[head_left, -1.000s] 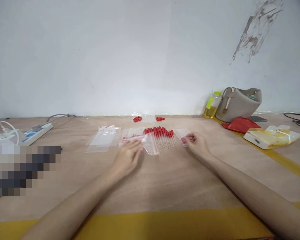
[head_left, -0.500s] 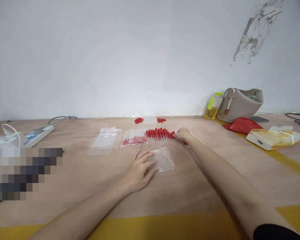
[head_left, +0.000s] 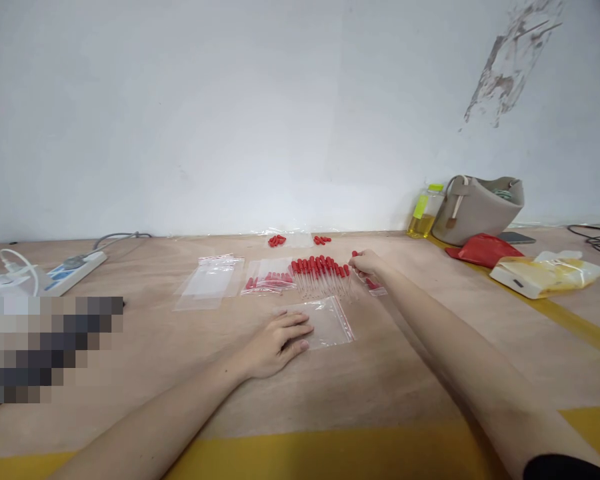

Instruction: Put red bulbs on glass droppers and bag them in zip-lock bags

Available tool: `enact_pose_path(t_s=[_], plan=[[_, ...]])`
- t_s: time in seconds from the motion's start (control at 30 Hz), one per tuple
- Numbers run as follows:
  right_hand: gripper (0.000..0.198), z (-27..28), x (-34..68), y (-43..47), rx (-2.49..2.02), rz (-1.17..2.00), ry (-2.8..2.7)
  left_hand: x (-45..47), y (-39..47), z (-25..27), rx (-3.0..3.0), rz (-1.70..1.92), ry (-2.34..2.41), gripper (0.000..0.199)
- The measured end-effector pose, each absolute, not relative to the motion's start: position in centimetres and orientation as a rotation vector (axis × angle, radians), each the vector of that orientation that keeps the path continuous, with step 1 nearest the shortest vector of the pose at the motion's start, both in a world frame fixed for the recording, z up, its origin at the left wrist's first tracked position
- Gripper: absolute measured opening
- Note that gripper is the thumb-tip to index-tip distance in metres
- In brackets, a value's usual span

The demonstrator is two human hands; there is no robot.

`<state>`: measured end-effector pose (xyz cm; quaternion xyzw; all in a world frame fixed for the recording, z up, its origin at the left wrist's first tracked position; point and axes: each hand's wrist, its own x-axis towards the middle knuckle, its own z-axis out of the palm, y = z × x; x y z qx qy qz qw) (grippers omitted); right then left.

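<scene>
My left hand [head_left: 277, 343] lies with its fingers stretched over the left part of a clear zip bag [head_left: 330, 325] on the table. Beyond that bag is a row of droppers [head_left: 320, 267] with red bulbs and thin clear tubes. At the row's right end, my right hand [head_left: 367, 261] is closed in a pinch on one dropper [head_left: 355, 254], whose red bulb sticks out above the fingers; the hand hides part of it. Just below that hand lies a small zip bag with red bulbs [head_left: 372, 285]. Filled zip bags [head_left: 270, 280] rest left of the row.
Flat zip bags [head_left: 213, 280] lie to the left. Loose red bulbs [head_left: 277, 241] are near the wall. On the right stand a bottle of yellow liquid [head_left: 421, 217] and a grey bag [head_left: 475, 213], with a red pouch [head_left: 487, 253] in front. A power strip [head_left: 77, 273] is far left.
My right hand has drawn slightly back from the row, and a dropper's red bulb now shows in its fingers. My left hand has slid a little left and flattened, uncovering more bag.
</scene>
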<state>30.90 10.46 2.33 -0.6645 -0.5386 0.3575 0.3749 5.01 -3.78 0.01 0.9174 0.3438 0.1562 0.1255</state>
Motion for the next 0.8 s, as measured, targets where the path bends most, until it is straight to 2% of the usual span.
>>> enact_pose_path(t_s=[0.17, 0.43, 0.6, 0.8], plan=[[0.04, 1.0, 31.4, 5.1, -1.47, 0.927, -1.225, 4.9, -3.7, -0.2, 2.665, 0.462, 0.989, 0.037], [0.04, -1.8, 30.2, 0.7, -1.088, 0.956, -1.033, 4.9, -3.6, -0.3, 2.689, 0.478, 0.974, 0.036], [0.029, -1.7, 29.9, -0.1, -1.058, 1.201, -0.988, 5.1, -3.7, -0.2, 2.672, 0.52, 0.956, 0.038], [0.026, -1.1, 32.2, -0.6, -1.175, 1.463, -1.548, 5.2, -3.8, 0.0, 2.647, 0.556, 0.951, 0.04]])
